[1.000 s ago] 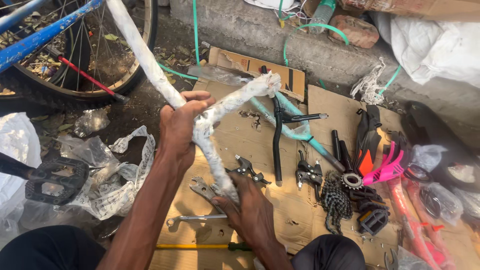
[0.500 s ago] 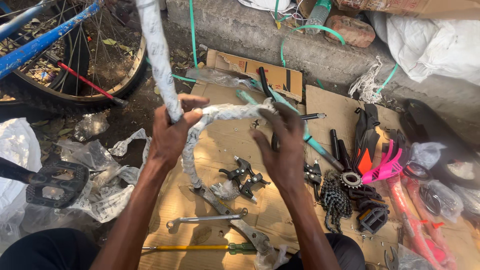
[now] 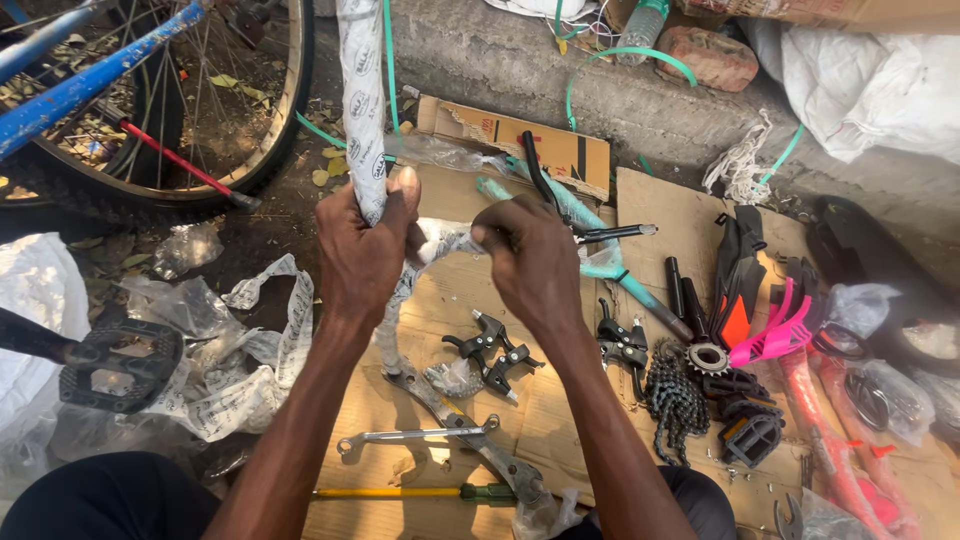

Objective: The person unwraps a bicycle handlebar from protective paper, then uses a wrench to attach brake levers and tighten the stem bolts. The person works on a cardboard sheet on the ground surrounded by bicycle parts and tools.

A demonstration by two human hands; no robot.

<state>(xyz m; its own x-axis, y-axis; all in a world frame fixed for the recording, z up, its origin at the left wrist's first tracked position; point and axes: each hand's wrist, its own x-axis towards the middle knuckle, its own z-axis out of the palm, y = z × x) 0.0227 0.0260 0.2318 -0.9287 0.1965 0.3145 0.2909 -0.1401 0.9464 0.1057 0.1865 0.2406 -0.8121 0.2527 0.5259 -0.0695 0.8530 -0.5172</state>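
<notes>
Though half hidden by both hands (image 3: 450,255), wrapped tube (image 3: 362,90), top cropped.

Crinkled white paper wrap (image 3: 362,90), matt brown cardboard (image 3: 690,225), bare steel spanner (image 3: 415,436)

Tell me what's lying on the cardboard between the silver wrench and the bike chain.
In the head view, black brake calipers lie between the silver wrench and the bike chain.

two hands (image 3: 365,255), one wheel (image 3: 280,110), one chain (image 3: 672,395).
</notes>
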